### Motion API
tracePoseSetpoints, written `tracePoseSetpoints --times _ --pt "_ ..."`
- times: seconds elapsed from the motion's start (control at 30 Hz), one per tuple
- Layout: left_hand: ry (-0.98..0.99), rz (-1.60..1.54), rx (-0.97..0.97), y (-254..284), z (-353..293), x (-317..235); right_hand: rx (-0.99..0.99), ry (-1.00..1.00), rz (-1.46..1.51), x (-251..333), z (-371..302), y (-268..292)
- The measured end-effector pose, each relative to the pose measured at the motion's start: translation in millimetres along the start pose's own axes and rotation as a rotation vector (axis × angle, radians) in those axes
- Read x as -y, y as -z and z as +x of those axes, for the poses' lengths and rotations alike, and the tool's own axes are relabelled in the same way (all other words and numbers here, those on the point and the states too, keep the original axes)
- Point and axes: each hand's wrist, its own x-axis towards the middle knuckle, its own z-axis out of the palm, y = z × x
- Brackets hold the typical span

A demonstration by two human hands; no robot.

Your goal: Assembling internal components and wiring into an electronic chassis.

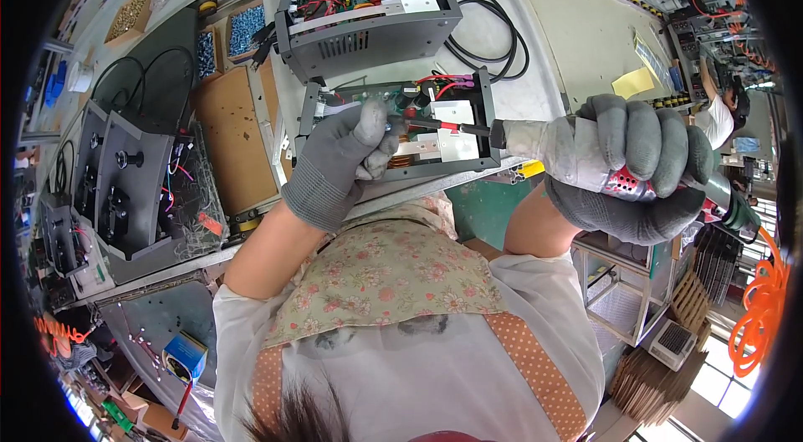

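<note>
My gloved right hand [640, 166] is wrapped round a power screwdriver [525, 138], its body bound in pale tape and its rear end red. The tool lies nearly level, its bit pointing left. At the bit's tip my gloved left hand [351, 141] is closed, thumb against curled fingers; what it pinches is too small to make out. Both hands are above the near open grey metal case [487, 120], which holds a circuit board, red wires and a white plate [457, 143]. The left hand and the tool hide part of its inside.
Behind stands a similar open case [368, 45] with a black cable [510, 32] coiled beside it. Grey housings [134, 183] stand at the left. Boxes of blue screws [245, 30] sit at the back left. An orange coiled air hose [757, 308] hangs at the right.
</note>
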Motion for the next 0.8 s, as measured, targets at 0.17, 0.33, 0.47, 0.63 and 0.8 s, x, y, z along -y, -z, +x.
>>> tracePoseSetpoints --times 0.17,0.33,0.47,0.63,0.8 --pt "0.039 -0.015 -0.005 2 4 1 -0.008 -0.009 0.005 -4 -2 5" --pt "0.073 0.013 -0.013 3 5 -1 0.003 -0.03 0.049 -4 1 8" --pt "0.065 0.127 -0.005 5 5 -5 -0.027 -0.03 0.041 -4 2 7" --pt "-0.16 0.43 -0.177 -6 -2 -7 -0.032 -0.042 0.036 -6 0 6" --pt "-0.05 0.278 -0.038 2 4 -14 -0.129 -0.016 0.003 -4 -4 -5"
